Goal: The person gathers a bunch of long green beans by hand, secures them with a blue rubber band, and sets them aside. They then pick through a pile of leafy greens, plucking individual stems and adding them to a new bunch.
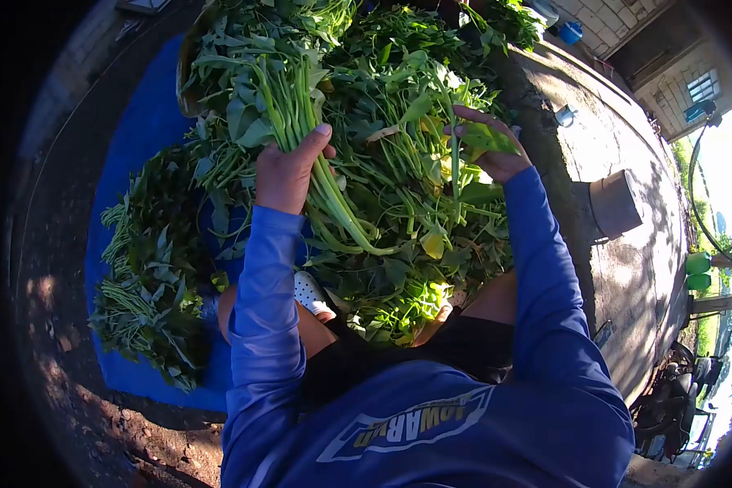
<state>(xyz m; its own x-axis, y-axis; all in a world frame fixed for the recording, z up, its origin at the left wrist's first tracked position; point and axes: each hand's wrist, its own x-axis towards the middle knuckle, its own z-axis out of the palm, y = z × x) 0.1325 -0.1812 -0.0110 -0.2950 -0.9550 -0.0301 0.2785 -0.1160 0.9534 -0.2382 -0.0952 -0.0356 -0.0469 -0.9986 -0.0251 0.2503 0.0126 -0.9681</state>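
Observation:
My left hand (289, 172) is closed round a bunch of long green stems (294, 114), whose leafy ends point away from me and whose bare ends hang down to the right. On the right, my right hand (496, 150) has its thumb and fingers closed on a single leafy stem (455, 163). A yellow-green leaf (488, 138) lies across that palm. Between and below both hands spreads a big heap of leafy greens (382, 171), with some yellowed leaves in it.
Bundled greens (150, 285) lie on a blue sheet (130, 179) at the left. A low concrete ledge (626, 268) runs along the right, with a brown block-like object (615, 203) on it. My legs flank the heap's near end.

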